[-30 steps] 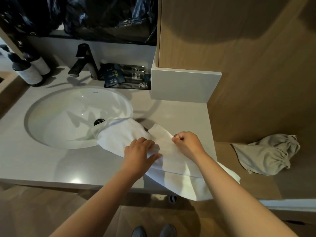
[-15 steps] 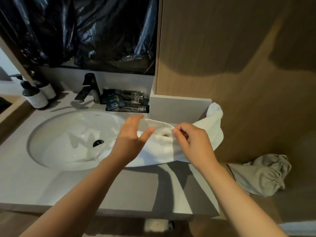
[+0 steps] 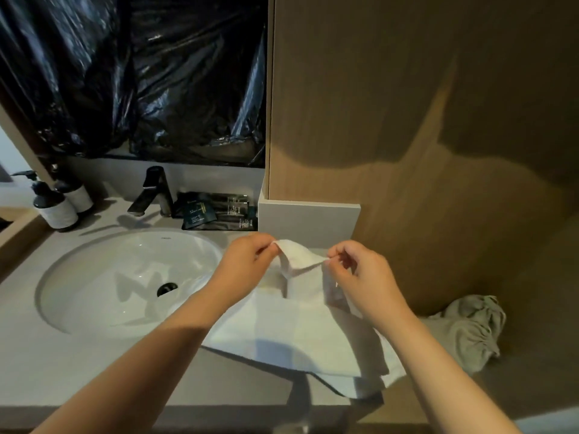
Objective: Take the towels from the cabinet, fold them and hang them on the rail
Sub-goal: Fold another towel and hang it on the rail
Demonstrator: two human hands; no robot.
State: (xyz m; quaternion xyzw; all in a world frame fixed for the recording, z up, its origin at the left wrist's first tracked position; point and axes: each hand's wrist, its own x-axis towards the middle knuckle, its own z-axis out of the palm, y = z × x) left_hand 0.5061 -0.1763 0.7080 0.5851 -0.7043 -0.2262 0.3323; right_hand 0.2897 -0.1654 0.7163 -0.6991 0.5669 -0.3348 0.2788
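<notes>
White towel point(image 3: 300, 327) — one — pinched by left hand point(image 3: 247, 264) and right hand point(image 3: 360, 277).

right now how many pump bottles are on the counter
2. The front bottle stands far left on the countertop, left of the faucet; the rear bottle is just behind it to its right. More could be hidden past the left edge of the view.

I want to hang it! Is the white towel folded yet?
Only partly: the white cloth towel lies in loose layers; left hand and right hand pinch its edge.
</notes>
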